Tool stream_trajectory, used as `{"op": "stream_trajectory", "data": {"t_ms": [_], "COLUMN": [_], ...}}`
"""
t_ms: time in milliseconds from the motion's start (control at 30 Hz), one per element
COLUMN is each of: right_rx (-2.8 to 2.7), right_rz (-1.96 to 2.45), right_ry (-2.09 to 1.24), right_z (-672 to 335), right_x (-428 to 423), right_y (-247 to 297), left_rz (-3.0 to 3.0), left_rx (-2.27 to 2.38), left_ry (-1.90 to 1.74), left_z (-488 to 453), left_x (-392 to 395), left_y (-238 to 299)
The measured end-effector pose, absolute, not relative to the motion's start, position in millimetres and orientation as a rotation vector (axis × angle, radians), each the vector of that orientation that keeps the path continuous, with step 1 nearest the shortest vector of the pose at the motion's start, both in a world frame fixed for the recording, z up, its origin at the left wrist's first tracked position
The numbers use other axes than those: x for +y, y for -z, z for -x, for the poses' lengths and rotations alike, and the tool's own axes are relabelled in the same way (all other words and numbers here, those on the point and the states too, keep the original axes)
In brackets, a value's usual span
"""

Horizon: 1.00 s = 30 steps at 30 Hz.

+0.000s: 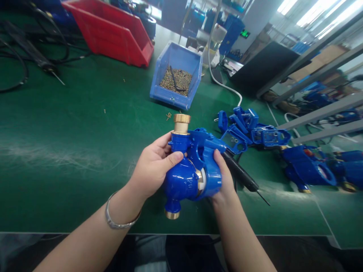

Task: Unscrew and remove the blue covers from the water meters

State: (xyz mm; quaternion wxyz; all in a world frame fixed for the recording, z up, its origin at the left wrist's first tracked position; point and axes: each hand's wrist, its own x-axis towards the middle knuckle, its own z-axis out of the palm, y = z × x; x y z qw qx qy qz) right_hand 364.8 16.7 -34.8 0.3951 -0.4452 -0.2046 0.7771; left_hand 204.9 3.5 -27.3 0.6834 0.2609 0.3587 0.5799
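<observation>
A blue water meter (181,177) with brass threaded ends is held between my two hands above the green table. My left hand (151,166) grips the meter body near the upper brass end, thumb across the front. Wrapped round the blue plastic housing on the meter's right side is my right hand (225,177), its thumb on top and its other fingers mostly hidden behind. A white part shows in the gap between body and housing. Just right of my right hand lies a black electric screwdriver (241,172) with a thin bit.
Beyond the meter stands a blue bin (172,100) of small screws with a hex key in it. A red bin (113,34) is farther left, near another screwdriver (36,53). Blue plastic parts (241,130) and more meters (307,166) lie right. Loose screws (168,115) dot the green table (70,162).
</observation>
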Motion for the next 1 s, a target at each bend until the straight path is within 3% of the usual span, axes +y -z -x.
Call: {"op": "stream_trajectory", "data": {"t_ms": [533,800,1000], "right_rx": [-0.619,-0.940,-1.308], "right_rz": [1.200,1.371,1.606], "right_ry": [-1.662,-1.390,-1.162], "right_z": [-355.9,-343.7,-330.2], "right_x": [-3.8,-9.9,-6.6], "right_y": [30.0,14.6,7.4], "left_rz": [-0.479,-0.135,-0.383], "left_rx": [0.902,0.801,1.026], "left_ry": [-1.305,-1.288,-1.146], "left_z": [-199.1,-194.5,-170.5], "left_x": [-2.9,-14.0,-21.8], "left_y": [42.3,61.5,68.9]}}
